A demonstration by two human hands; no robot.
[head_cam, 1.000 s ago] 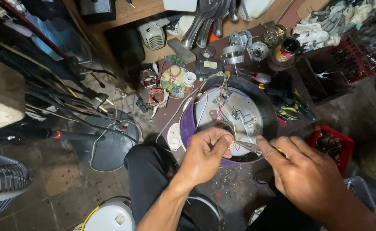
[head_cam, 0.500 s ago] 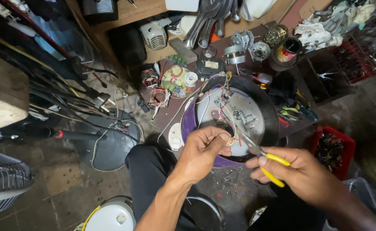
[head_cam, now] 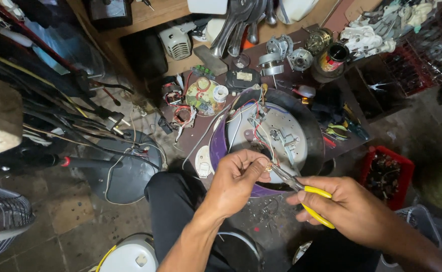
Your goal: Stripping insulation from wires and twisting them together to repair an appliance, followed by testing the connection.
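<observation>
Now, starting at nine o'clock, a grey slatted fan grille [head_cam: 2, 221] lies on the stained floor, and just right of it sits a round dark fan base [head_cam: 125, 174] with a pale cable looped over it. Toward eleven o'clock, a small copper-wound motor coil [head_cam: 183, 115] rests on the low brown workbench [head_cam: 281, 38].

At the centre, the left hand [head_cam: 236, 181] is pinched narrow, thumb and forefinger closed on a small brass-coloured wire end [head_cam: 268, 166], which is too small to make out clearly. This wire end sits at six o'clock of the upturned round appliance with a purple rim and a pale metal underside [head_cam: 276, 141], where red, white and blue leads run across the plate.

Half a second ago the yellow-handled long-nose pliers [head_cam: 301, 194] were already out; a second ago their yellow handles were hidden in the fist. Since then the tips have come up against the wire end, so the work has passed from fetching the tool to gripping the piece.

At four o'clock, the right hand [head_cam: 349, 209] wraps the yellow handles, fingers curled round them. Further right, at three o'clock, a red plastic crate of dark small parts [head_cam: 387, 176] stands on the floor.
</observation>
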